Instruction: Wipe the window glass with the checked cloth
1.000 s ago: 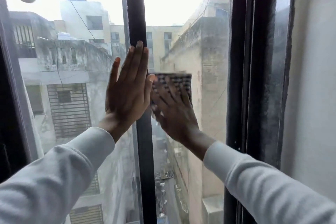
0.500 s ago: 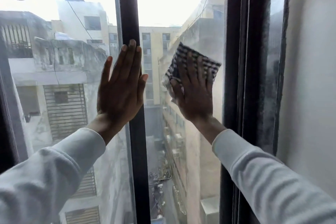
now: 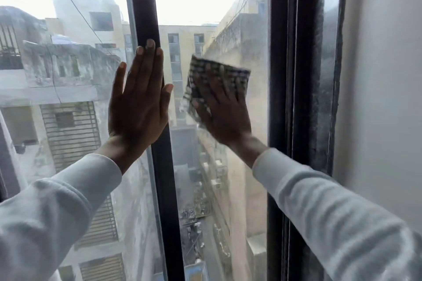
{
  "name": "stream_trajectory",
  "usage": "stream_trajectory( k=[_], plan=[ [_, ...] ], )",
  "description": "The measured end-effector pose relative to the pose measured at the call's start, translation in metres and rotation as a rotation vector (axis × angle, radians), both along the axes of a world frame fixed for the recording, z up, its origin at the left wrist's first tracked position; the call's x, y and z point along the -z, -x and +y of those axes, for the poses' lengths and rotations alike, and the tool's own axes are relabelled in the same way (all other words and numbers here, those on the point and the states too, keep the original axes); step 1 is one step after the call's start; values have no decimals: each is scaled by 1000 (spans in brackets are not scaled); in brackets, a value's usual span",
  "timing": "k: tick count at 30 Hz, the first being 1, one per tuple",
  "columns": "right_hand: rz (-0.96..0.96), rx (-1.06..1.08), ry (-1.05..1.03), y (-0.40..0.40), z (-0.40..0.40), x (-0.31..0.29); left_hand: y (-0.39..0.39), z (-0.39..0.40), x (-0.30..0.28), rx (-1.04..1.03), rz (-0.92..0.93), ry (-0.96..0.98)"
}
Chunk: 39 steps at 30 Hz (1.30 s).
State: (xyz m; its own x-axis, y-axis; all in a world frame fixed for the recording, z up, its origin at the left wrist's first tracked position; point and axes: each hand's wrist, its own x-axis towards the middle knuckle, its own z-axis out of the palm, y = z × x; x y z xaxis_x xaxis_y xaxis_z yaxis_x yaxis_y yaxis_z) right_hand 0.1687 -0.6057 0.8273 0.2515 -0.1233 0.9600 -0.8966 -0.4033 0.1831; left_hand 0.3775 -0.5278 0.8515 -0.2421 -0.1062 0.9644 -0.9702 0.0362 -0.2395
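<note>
Two flat hands (image 3: 139,100), crumpled checked cloth (image 3: 219,75).

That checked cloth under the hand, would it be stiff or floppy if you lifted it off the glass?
Probably floppy: the checked cloth lies flat under the right hand, and its lower left edge looks crumpled. Likely light too, since flat fingers alone seem to hold it against the glass.

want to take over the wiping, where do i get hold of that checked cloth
Take the checked cloth by its upper right edge, coming from the right: that part shows free past the fingers of the right hand, which presses the rest flat on the glass.
</note>
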Motion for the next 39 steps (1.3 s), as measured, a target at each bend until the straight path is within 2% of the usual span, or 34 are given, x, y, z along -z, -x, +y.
stream_trajectory(
  k=[2, 3, 6, 9, 14, 17, 19, 22, 26, 29, 35, 39],
  plan=[
    [-81, 31, 76, -5, -3, -70, 0, 1, 1, 10, -2, -2],
    [-112, 36, 101, -7, -3, -85, 0, 1, 1, 10, -2, -3],
    [-164, 5, 138, -12, -1, -70, 0, 0, -1, 3, -1, 4],
    [-142, -43, 49, -15, 8, 8, -2, -2, -1, 10, -8, 20],
    [44, -79, -83, 2, 33, 207, -3, -3, -2, 32, -4, -22],
    [80, -98, -203, 18, 47, 258, -2, 0, -1, 28, -1, -45],
    [15, -139, -222, 24, 55, 244, 0, 6, -1, 26, 9, -73],
    [-100, -174, -166, 38, 69, 180, 3, 20, 1, 34, 15, -137],
    [-79, -149, -70, 58, 93, 81, 14, 48, 8, 74, 18, -229],
    [-19, -124, -13, 70, 111, 32, 24, 70, 8, 89, 43, -313],
    [14, -65, 28, 86, 160, -9, 39, 114, 14, 136, 65, -393],
    [-11, -34, -64, 90, 220, -7, 48, 146, 23, 197, 83, -441]
  ],
)
